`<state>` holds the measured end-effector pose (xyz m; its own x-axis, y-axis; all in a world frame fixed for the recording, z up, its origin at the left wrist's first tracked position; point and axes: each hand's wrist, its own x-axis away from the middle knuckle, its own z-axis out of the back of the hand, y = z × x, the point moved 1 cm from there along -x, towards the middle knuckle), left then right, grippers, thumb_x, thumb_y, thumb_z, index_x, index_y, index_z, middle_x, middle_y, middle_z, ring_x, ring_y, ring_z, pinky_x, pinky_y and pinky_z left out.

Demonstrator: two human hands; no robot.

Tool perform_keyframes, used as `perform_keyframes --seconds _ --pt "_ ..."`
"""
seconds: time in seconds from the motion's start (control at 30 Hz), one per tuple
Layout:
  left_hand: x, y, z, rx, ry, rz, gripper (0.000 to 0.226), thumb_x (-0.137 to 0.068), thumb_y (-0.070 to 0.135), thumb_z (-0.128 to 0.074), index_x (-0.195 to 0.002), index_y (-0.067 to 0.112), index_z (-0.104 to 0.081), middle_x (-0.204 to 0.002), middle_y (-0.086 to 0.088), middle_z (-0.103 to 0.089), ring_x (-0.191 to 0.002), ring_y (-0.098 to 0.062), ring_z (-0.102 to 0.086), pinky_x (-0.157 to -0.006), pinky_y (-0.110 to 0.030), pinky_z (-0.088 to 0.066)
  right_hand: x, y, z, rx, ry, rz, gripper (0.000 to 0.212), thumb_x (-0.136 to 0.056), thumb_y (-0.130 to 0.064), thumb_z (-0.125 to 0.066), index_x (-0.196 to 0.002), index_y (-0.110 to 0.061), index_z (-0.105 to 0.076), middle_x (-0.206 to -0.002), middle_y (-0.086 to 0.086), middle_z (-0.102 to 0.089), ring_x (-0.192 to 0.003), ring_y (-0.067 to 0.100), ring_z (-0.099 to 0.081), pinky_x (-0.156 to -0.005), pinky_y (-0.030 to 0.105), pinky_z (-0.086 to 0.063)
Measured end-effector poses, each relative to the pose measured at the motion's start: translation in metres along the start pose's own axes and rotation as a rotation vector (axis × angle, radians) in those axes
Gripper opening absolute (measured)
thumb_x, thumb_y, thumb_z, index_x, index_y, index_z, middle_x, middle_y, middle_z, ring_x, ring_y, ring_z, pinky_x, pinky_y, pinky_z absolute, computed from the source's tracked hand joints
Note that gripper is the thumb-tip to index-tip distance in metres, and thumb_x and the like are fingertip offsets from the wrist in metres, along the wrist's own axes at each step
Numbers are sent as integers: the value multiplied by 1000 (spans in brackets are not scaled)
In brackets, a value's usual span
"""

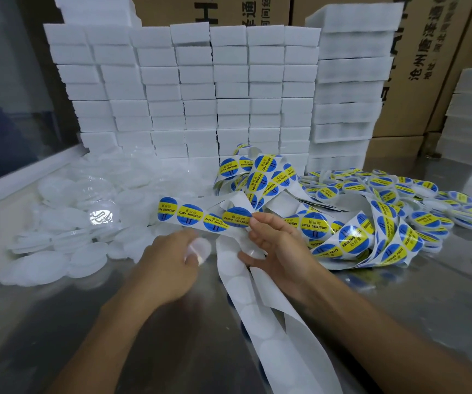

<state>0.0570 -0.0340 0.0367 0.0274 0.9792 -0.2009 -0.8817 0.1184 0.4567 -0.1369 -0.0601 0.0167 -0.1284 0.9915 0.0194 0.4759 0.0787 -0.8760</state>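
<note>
Shiny steel tabletop (58, 322) is running from the near edge to a wall of stacked white foam blocks (200, 95) at the far side, with brown cardboard cartons (417, 66) standing behind.

Left hand (169, 263) is hovering palm-down near centre, fingers curled, gripping a clear round plastic lid (200, 248) at its fingertips, just left of the right hand (280, 251).

Right hand is sitting slightly farther, thumb and forefinger pinching the edge of a blue-and-yellow round "SOLDERING PASTE" sticker (236, 216) on the white label strip (189, 215). That strip is stretching left from the pinch. Lower fingers are lying against the spent white backing paper (269, 331), which is trailing toward the near edge between the forearms.

Pile of unlabelled white lids (67, 223) is crowding the far left; pile of labelled lids (417, 200) and looped strip are filling the right. Bare steel is showing only near left and near right.
</note>
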Motion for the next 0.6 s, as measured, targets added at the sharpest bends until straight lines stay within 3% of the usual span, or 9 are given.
perform_keyframes --seconds 0.1,0.2,0.37,0.5,0.6 --pt "-2 9 -2 629 45 21 24 -93 0 -49 -95 18 -63 -85 -11 -66 -65 -24 -69 -63 -37 -59 1 0 -1 1 -34 12 15 -85 -13 -72 -85 -27 -77 -89 -4 -69 -82 8 -65 -94 51 -52" --pt "-3 16 -7 1085 -11 81 32 -95 -9 -42 -99 11 -66 -98 -16 -66 -73 -28 -73 -64 -35 -61 3 0 -4 38 -84 43 22 -82 -11 -74 -88 -32 -76 -90 -4 -71 -84 8 -68 -91 48 -52" --pt "-5 13 -17 1270 41 133 24 -91 -5 -58 -113 4 -63 -96 -15 -75 -84 -32 -73 -66 -34 -61 4 2 -7 43 -68 68 30 -59 -17 -84 -84 -31 -76 -85 -2 -69 -84 14 -68 -89 48 -53" --pt "-8 9 -19 1400 84 178 18 -96 -1 -51 -109 0 -64 -95 -18 -75 -88 -31 -73 -79 -37 -60 0 3 -2 -45 31 50 13 -79 -10 -76 -84 -22 -77 -84 -3 -72 -87 13 -65 -89 55 -54" --pt "-10 7 -20 1446 113 228 19 -97 -3 -49 -100 6 -66 -90 -12 -76 -87 -27 -74 -78 -34 -60 -2 -1 0 -111 69 25 7 -78 -14 -78 -84 -18 -79 -85 1 -72 -92 17 -61 -88 56 -55"
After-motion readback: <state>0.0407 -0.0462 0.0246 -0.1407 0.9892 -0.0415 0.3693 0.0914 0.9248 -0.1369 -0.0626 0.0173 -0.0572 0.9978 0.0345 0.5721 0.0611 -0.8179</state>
